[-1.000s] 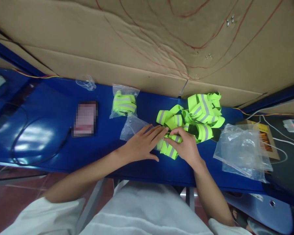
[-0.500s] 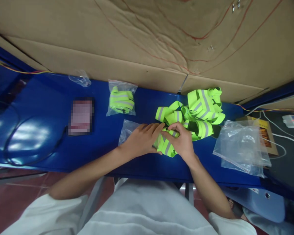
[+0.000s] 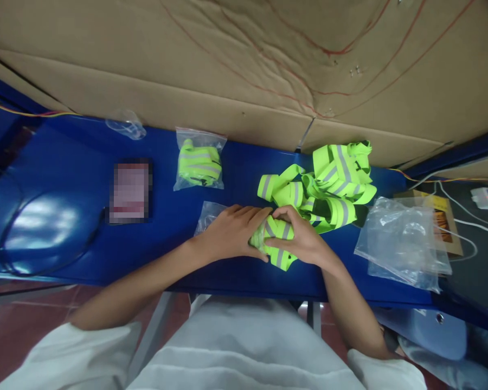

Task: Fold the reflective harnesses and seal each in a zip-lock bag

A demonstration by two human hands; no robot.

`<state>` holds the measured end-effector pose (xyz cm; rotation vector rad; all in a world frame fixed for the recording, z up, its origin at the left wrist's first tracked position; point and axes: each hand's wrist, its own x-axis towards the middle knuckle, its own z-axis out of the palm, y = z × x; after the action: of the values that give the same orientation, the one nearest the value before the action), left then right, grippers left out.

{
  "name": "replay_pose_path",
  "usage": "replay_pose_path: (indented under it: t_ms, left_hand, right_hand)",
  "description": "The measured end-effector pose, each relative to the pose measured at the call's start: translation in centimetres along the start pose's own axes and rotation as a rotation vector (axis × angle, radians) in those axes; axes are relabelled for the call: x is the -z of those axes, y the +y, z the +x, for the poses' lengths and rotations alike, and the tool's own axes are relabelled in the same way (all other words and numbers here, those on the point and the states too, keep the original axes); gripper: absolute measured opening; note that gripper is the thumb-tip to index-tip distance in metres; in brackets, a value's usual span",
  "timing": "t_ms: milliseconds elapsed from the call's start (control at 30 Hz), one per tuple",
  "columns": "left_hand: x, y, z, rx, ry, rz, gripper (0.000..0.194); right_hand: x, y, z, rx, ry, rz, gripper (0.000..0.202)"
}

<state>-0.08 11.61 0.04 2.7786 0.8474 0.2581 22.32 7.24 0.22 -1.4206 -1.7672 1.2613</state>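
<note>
Green reflective strap (image 3: 282, 258) sits bunched over the blue table (image 3: 228, 281), pinched by the curled right hand (image 3: 305, 238). The bent left hand (image 3: 236, 233) holds its end, seemingly inside a clear bag (image 3: 209, 215). Fingers slipping could make it spring loose.

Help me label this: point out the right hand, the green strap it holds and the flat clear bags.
Right hand (image 3: 303, 236), head view: back of hand.
Green strap (image 3: 283, 232), head view: between thumb and fingers.
Clear bags (image 3: 402, 244), head view: top sheet.

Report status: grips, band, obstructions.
Left grip on clear bag; right grip on folded yellow-green band. Band seemingly partly in bag. Loose pile beyond both grips, not between.
</note>
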Motion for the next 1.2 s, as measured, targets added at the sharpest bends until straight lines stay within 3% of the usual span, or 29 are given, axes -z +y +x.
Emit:
replay_pose_path:
  t_ms: [133, 267, 433, 633, 800, 967, 1100, 1200]
  left_hand:
    - [-0.6, 0.2, -0.8, -0.02, 0.08, 0.072, 0.103]
    - [-0.9, 0.8, -0.9, -0.004, 0.052, 0.123, 0.108]
    - [-0.9, 0.9, -0.3, 0.007, -0.011, 0.065, 0.108]
    - [-0.9, 0.5, -1.2, -0.012, 0.026, 0.014, 0.081]
    - [-1.3, 0.7, -1.9, -0.004, 0.092, -0.003, 0.082]
    - [-0.2, 2.1, -0.9, 0.001, -0.016, 0.035, 0.092]
    - [0.6, 2.6, -0.7, -0.015, -0.027, 0.074, 0.098]
    - [0.3, 2.0, -1.4, -0.002, 0.011, 0.029, 0.097]
  right_hand:
    - [-0.9, 0.5, 0.4, -0.019, 0.117, 0.028, 0.048]
    - [-2.1, 0.2, 0.8, -0.01, 0.174, -0.087, 0.042]
    - [-2.0, -0.1, 1.0, -0.023, 0.125, -0.104, 0.039]
    - [0.0, -0.6, -0.6, 0.066, -0.05, 0.06, 0.042]
    - [-1.9, -0.6, -2.1, 0.059, 0.145, 0.027, 0.033]
    - [-4.6, -0.2, -2.0, -0.057, 0.312, -0.068, 0.037]
    - [-4.2, -0.2, -1.7, -0.051, 0.331, -0.05, 0.036]
    - [-3.4, -0.6, -2.6, 0.024, 0.254, -0.049, 0.039]
